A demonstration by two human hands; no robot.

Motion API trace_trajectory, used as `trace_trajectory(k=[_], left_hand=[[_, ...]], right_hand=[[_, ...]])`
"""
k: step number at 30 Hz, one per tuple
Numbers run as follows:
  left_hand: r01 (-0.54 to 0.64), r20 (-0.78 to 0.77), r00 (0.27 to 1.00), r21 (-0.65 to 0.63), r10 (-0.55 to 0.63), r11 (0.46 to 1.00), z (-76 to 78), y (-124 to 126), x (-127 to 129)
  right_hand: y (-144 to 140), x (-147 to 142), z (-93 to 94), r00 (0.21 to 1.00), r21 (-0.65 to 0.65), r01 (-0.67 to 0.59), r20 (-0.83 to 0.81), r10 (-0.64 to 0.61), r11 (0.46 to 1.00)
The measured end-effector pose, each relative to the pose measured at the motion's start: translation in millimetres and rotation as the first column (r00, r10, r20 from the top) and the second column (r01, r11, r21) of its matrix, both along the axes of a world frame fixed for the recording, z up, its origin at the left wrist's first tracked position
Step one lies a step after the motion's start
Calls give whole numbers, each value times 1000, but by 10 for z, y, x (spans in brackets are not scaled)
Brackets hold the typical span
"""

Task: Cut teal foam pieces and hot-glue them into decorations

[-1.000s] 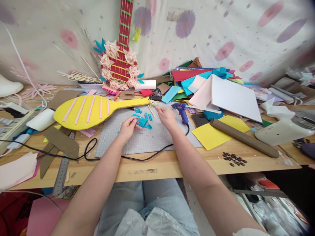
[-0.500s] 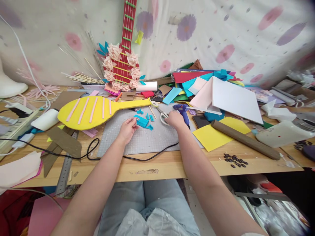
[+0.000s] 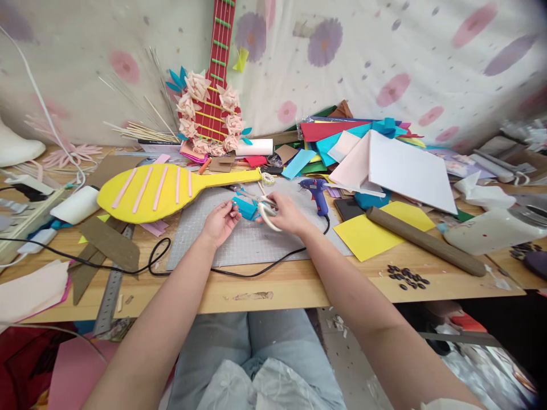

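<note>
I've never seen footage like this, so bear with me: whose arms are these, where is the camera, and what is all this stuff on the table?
There is no machine here. The camera sits on a person's head and looks down, so the two bare arms are that person's own. The left hand pinches a blue foam piece. The right hand grips white-handled scissors, blades pointing at that piece. Both work over a grey cutting mat on a wooden table. Around them lie a yellow paddle-shaped cutout with pink strips, a blue glue gun, a brown cardboard tube and a pile of coloured sheets. A red craft guitar leans on the wall.
</note>
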State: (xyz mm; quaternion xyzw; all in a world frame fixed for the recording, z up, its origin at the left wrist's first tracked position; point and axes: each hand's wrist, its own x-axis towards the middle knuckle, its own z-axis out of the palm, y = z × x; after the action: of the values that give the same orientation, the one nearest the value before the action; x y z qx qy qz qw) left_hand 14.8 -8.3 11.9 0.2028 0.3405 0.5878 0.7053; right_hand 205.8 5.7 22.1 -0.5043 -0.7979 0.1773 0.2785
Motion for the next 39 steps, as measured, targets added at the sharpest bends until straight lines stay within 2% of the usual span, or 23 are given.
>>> trace_trajectory(k=[4,13,22,30,35,39], left_hand=[[3,9,1000,-31,-3,1000,17,-5,-2],[-62,20,998,-42,63,997,5,3,50],[-40,11,999,-39,40,998,-7,-12,72],[-3,37,999,-39,5,999,52,-37,55],[4,-11,1000,-4,-4,1000,4,-33,55],[4,-20,1000,28,-3,1000,-44,-18,61]], right_hand=[[-59,-164,-87,986,104,-106,139,91,989],[-142,-207,-44,963,76,-86,262,63,993],[-143,-206,-80,955,83,-21,297,-5,996],[-142,-150,-15,946,45,41,320,-53,998],[-120,-132,-22,957,52,-85,284,66,995],[-132,-157,-36,948,54,-86,311,65,995]])
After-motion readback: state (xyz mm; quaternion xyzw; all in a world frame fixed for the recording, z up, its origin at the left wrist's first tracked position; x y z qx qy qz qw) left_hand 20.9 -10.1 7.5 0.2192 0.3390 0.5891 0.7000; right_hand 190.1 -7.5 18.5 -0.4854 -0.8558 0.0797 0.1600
